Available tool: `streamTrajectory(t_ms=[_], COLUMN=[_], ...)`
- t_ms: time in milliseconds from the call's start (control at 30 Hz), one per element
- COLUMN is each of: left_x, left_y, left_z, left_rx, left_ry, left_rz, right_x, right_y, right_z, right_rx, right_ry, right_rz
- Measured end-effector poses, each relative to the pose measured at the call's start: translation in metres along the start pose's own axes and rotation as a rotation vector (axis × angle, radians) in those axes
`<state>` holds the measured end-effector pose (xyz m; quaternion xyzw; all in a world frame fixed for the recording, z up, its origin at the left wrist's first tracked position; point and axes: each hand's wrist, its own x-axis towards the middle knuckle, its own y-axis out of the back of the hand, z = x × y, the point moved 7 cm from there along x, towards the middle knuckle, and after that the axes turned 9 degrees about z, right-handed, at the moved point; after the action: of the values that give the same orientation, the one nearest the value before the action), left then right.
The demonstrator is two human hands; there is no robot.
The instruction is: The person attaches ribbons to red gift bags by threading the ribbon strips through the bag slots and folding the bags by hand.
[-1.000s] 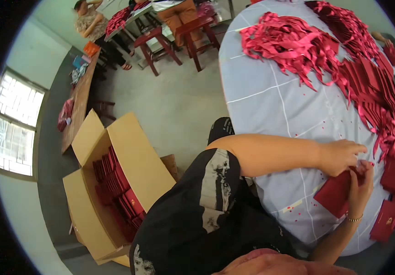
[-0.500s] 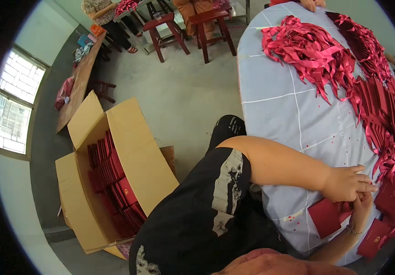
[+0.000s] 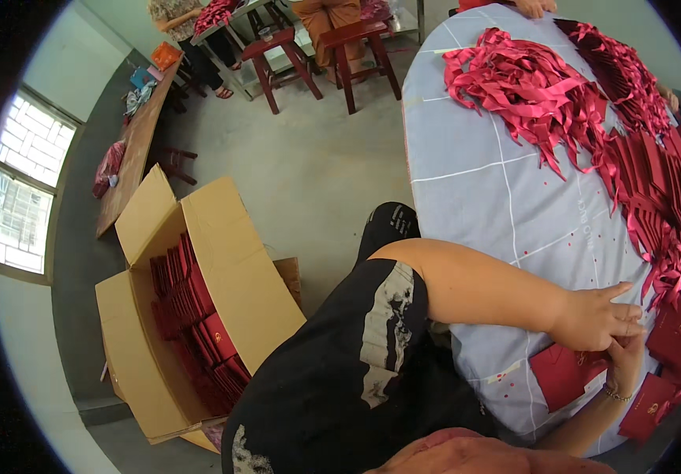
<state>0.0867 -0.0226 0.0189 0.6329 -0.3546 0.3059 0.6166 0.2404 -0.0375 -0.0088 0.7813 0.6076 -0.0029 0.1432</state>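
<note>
A small dark red paper bag (image 3: 557, 378) lies flat near the table's front edge, a gold mark on its face. My left hand (image 3: 597, 317) reaches across from the left above its upper end. Its forefinger sticks out while the other fingers bend together against my right hand. With a bracelet on the wrist, my right hand (image 3: 626, 365) comes up from below and grips the bag's right end, where a bit of lighter red shows. My fingertips meet and overlap, so what the left ones pinch is hidden. Another red bag (image 3: 650, 407) lies right of my wrist.
A heap of red ribbons (image 3: 526, 87) and rows of folded red bags (image 3: 648, 178) cover the table's far and right parts. An open carton (image 3: 222, 213) full of red bags stands on the floor to my left. Red stools (image 3: 273, 55) and other people are farther back.
My left forefinger has lifted and spread away from the other fingers. My hands stay together over the bag, and the whole view has shifted slightly.
</note>
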Motion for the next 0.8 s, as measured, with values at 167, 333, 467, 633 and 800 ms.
streamTrajectory(t_ms=[167, 333, 467, 633, 800], left_x=[-0.008, -0.007, -0.012, -0.023, -0.024], left_y=[-0.015, -0.015, 0.001, 0.000, -0.002], left_z=[-0.016, -0.018, -0.048, -0.071, -0.071], left_rx=[-0.192, -0.426, -0.410, -0.344, -0.419], left_ry=[0.216, 0.270, 0.335, 0.523, 0.616], left_rz=[0.038, 0.038, 0.020, -0.206, -0.335], right_x=[-0.004, 0.006, 0.004, -0.025, -0.033], right_y=[-0.003, 0.047, 0.045, -0.022, -0.034], right_z=[0.004, 0.005, -0.020, -0.056, -0.045], right_rx=[0.167, -0.113, 0.000, -0.446, -0.627], right_ry=[0.083, 0.393, 0.549, 0.727, 0.756], right_rz=[0.002, 0.498, 0.725, 0.260, 0.267])
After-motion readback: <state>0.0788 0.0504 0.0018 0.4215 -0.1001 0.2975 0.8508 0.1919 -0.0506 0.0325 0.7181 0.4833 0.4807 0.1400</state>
